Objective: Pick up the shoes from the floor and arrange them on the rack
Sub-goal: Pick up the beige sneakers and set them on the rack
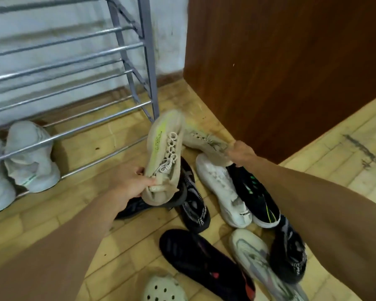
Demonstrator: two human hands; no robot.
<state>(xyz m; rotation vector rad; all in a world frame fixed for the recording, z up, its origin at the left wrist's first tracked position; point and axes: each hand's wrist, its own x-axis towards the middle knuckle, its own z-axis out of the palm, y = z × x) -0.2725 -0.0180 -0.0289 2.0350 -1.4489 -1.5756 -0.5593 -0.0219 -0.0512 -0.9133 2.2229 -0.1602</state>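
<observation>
beige shoes, one gripped in each of the hands: left (pixel 131 183) and right (pixel 241 153), above the floor pile (pixel 226 192).

Two beige sneakers (pixel 163 161) in your hands, two pale sneakers (pixel 30 157) on the rack's (pixel 148 61) bottom shelf, seven sneakers on the floor (pixel 334 170), four dark, three light, one perforated clog (pixel 163 290).
</observation>
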